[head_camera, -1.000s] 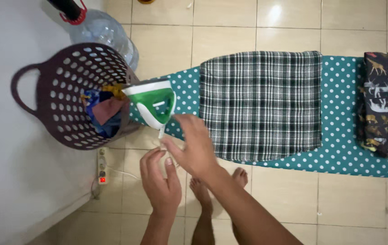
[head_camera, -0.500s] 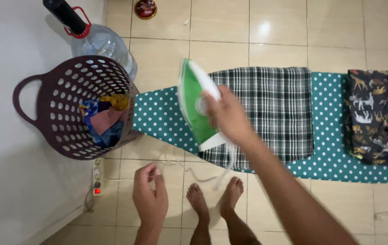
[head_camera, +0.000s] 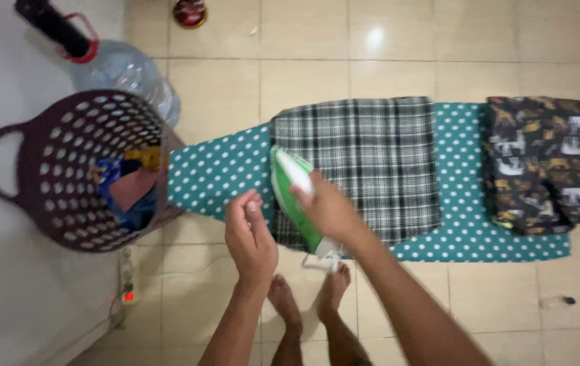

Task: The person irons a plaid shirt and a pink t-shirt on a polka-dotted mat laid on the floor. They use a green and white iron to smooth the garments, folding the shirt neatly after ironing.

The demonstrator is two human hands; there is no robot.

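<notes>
Beige floor tiles (head_camera: 303, 81) run under the whole scene, with a white wall (head_camera: 5, 305) at the left edge. A clear water jug (head_camera: 124, 71) with a red and black pump on top stands near the wall. A dark round tin (head_camera: 190, 11) with a reddish lid lies on the floor at the top edge. Just below the jug stands a dark purple perforated laundry basket (head_camera: 66, 169) with crumpled clothes inside. A power strip (head_camera: 126, 278) with a red light lies on the floor below it.

An ironing board (head_camera: 215, 179) with a teal, white-dotted cover spans the middle. A folded plaid cloth (head_camera: 364, 163) lies flat on it. A folded dark garment (head_camera: 537, 163) with an animal print lies at the board's right end.

The left hand (head_camera: 250, 237) hovers at the board's near edge, fingers loosely curled, holding nothing visible. The right hand (head_camera: 327, 210) grips the handle of a green and white iron (head_camera: 290, 186), which rests on the left edge of the plaid cloth.
</notes>
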